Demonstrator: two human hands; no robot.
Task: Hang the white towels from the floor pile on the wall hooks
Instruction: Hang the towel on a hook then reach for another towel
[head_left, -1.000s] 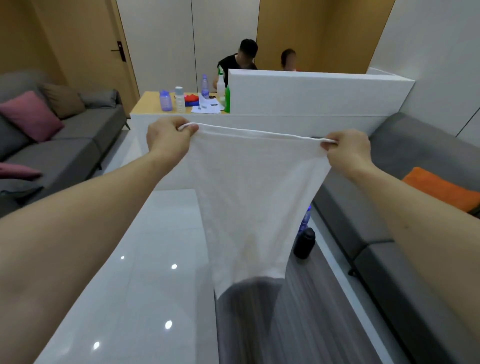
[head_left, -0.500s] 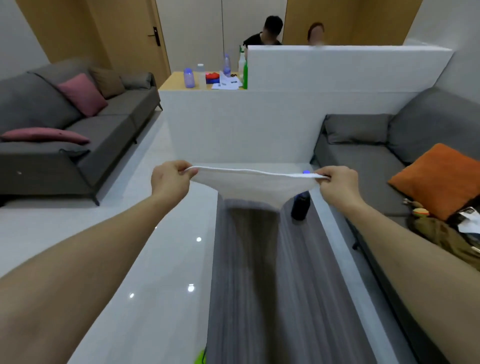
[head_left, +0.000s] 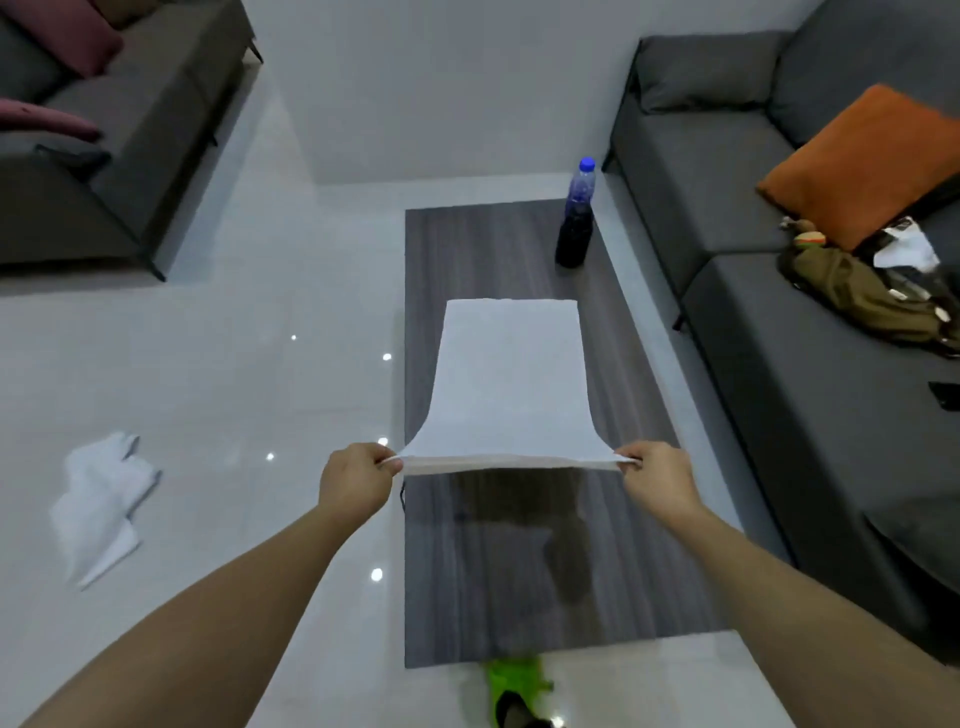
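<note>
Over the dark wood-grain coffee table (head_left: 613, 374) you are now lowering the white cloth towel (head_left: 511, 384), half a second ago held up level; your left hand (head_left: 356, 480) and right hand (head_left: 657, 480) are pinching its near corners taut, far edge settling flat. No wall hooks visible; the crumpled white floor pile (head_left: 101, 499) is waiting, so hanging looks deferred.

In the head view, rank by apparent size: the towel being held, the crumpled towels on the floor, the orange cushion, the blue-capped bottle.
1. Held towel, nearest the camera, which inflates it.
2. Orange cushion.
3. Crumpled towels on the floor, close to the cushion, so that order is unsure.
4. Blue-capped bottle, clearly smallest.
</note>
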